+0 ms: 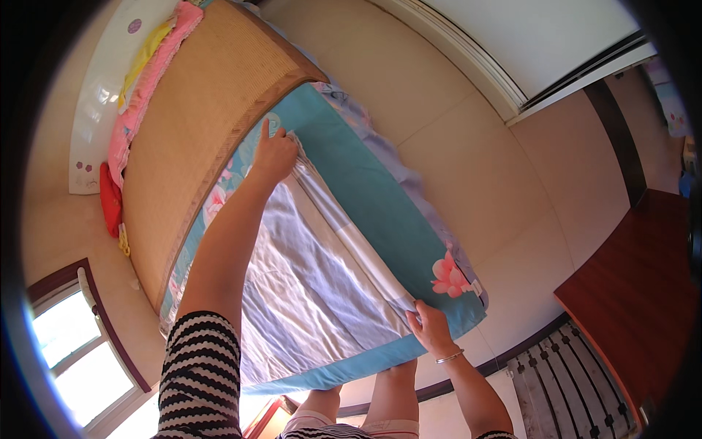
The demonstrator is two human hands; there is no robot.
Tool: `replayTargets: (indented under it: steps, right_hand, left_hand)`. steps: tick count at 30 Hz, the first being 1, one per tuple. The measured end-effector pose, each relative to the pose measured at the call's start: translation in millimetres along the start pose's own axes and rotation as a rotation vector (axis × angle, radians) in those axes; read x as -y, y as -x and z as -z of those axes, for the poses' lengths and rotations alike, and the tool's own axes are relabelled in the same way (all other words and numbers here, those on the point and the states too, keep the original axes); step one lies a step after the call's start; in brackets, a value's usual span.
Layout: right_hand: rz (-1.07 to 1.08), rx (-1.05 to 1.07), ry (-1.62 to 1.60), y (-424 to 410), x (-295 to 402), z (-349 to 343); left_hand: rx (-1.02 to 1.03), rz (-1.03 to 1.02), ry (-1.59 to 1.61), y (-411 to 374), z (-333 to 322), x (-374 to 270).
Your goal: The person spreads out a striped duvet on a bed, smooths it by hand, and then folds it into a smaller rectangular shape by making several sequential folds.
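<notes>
A light striped cloth [307, 274], possibly a sheet, lies spread over a teal floral bed cover [356, 164]. A narrow strip is folded over along its right side. My left hand [277, 153] grips the far end of that strip, its index finger pointing out over the bed cover. At the near end, close to the bed's foot, my right hand [433, 329] pinches the corner between thumb and fingers. A bracelet [449, 356] circles my right wrist. Some fingertips of both hands are hidden by the hands and the cloth.
Beyond the cloth lies a woven bed mat [203, 104] with a brown border. Pink frilled bedding [159, 82] rests against the white headboard [98, 110]. Tiled floor [466, 142] runs along the right, with a reddish-brown wooden surface [636, 285] near the bed's foot.
</notes>
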State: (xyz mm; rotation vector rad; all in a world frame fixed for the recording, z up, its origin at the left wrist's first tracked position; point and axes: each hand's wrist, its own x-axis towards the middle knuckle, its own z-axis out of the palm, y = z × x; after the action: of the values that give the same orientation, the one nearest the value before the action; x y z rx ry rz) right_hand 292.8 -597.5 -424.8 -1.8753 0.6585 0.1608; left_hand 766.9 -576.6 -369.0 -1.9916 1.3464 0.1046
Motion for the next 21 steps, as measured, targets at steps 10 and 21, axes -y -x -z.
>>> replayTargets:
  steps: [10,21]
  right_hand:
    - [-0.17,-0.035,-0.083,-6.8,26.5,-1.2]
    - [-0.031,0.077,0.081,-31.3,-2.8,17.9]
  left_hand:
    - [0.021,-0.117,0.22,-19.3,-9.9,16.1]
    - [-0.27,0.263,0.431,-16.1,-21.8,-2.2]
